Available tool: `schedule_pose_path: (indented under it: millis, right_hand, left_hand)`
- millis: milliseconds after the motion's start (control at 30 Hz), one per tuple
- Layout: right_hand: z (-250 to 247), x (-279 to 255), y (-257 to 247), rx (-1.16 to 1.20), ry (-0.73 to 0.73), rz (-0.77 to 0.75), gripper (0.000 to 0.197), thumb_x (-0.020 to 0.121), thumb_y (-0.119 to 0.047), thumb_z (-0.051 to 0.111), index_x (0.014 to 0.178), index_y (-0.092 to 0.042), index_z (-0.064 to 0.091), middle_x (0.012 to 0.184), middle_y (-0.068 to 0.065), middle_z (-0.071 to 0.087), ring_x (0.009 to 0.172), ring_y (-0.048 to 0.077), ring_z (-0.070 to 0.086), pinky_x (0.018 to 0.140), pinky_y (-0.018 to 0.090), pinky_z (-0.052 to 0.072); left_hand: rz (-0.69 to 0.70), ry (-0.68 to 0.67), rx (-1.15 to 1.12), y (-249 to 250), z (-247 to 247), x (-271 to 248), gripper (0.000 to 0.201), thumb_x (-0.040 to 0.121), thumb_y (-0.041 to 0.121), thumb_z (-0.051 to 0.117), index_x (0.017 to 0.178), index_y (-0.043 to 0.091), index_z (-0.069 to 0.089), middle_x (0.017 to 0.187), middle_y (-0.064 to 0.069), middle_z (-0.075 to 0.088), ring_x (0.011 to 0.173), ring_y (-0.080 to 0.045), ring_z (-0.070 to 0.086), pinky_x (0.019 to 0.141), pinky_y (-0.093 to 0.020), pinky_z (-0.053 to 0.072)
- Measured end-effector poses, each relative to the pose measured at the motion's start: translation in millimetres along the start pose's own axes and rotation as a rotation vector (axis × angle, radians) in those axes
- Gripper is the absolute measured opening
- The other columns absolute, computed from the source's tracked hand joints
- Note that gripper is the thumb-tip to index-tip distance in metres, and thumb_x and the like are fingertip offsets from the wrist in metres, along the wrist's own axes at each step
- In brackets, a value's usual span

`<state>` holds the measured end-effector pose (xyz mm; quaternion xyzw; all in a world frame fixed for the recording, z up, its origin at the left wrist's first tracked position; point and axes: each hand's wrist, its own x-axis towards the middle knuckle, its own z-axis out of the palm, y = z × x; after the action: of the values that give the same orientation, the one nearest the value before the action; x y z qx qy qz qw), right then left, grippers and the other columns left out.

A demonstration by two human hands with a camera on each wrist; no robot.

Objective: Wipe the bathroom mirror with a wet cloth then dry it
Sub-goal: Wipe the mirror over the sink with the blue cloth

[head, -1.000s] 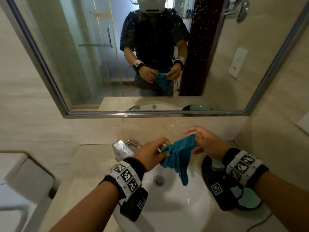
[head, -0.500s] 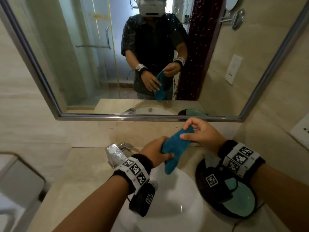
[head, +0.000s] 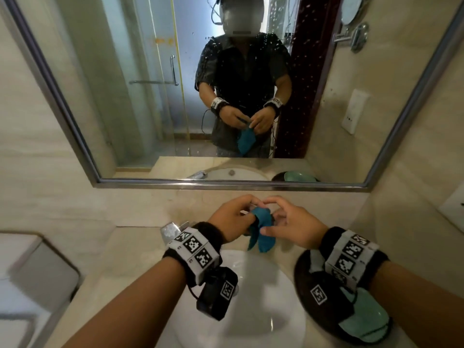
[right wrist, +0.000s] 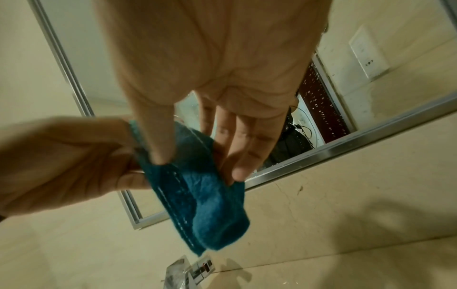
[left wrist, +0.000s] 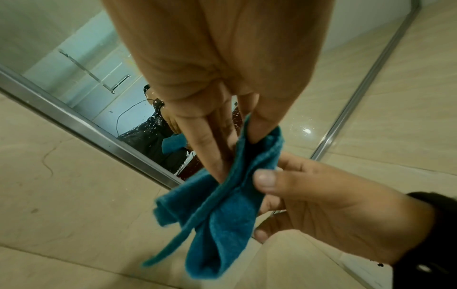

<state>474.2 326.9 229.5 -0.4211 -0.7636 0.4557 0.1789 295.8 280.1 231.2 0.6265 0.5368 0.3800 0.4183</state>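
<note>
A small teal cloth (head: 262, 233) hangs folded between both hands, over the back rim of the white sink (head: 266, 305) and below the mirror (head: 150, 96). My left hand (head: 247, 214) pinches its top fold; in the left wrist view the cloth (left wrist: 222, 215) sits between the thumb and fingers of that hand (left wrist: 237, 152). My right hand (head: 276, 217) holds the same bunch from the right, and in the right wrist view its thumb and fingers (right wrist: 197, 166) pinch the cloth (right wrist: 202, 195). Water drops speckle the mirror glass.
A chrome faucet (head: 170, 231) stands left of the sink, just under my left wrist. A dark dish holding a pale green cloth (head: 364, 320) lies on the counter at the right. A wall socket plate (head: 452, 209) is on the right wall.
The hands have drawn close together and the cloth, earlier spread between them, is now bunched and folded. The head has tipped up, showing more of the mirror.
</note>
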Motion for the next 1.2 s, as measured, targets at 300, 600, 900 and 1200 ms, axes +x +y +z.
schedule_pose_path:
  millis: [300, 600, 900, 1200]
  right_hand:
    - [-12.5, 13.8, -21.9, 0.224, 0.105, -0.119, 0.037, 0.084, 0.009, 0.057, 0.106, -0.021, 0.052, 0.102, 0.012, 0.057, 0.082, 0.019, 0.063, 0.066, 0.025, 0.055]
    - [-33.5, 38.7, -52.6, 0.227, 0.194, -0.228, 0.036, 0.073, -0.034, 0.074, 0.105, -0.040, 0.058, 0.122, 0.006, 0.054, 0.105, 0.018, 0.061, 0.090, 0.036, 0.052]
    - [-90.3, 80.3, -121.4, 0.021, 0.410, -0.493, 0.023, 0.089, -0.013, 0.061, 0.105, -0.026, 0.053, 0.110, -0.002, 0.057, 0.105, 0.014, 0.055, 0.090, 0.029, 0.046]
    - [-199.7, 123.2, -241.3, -0.544, 0.845, -0.709, 0.037, 0.084, -0.014, 0.065, 0.116, -0.024, 0.048, 0.118, -0.003, 0.052, 0.105, 0.014, 0.051, 0.090, 0.031, 0.044]
  left_hand:
    - [-0.065, 0.030, 0.028, 10.4, -15.4, 4.9, 0.021, 0.091, 0.025, 0.060, 0.106, 0.032, 0.047, 0.107, 0.006, 0.055, 0.093, -0.020, 0.064, 0.071, -0.031, 0.057]
    - [0.185, 0.134, 0.126, 52.9, -41.4, 31.8, 0.043, 0.086, 0.004, 0.062, 0.103, 0.037, 0.038, 0.112, 0.000, 0.055, 0.090, -0.016, 0.066, 0.073, -0.033, 0.059]
    - [0.404, 0.263, 0.451, 127.4, -105.0, 77.2, 0.045, 0.081, 0.013, 0.068, 0.116, 0.032, 0.046, 0.121, 0.001, 0.050, 0.105, -0.016, 0.057, 0.090, -0.036, 0.052]
    - [0.262, 0.638, 1.165, 203.7, -194.4, 133.8, 0.101, 0.079, 0.048, 0.068, 0.148, 0.042, -0.004, 0.156, 0.006, -0.020, 0.144, -0.022, -0.016, 0.116, -0.056, 0.002]
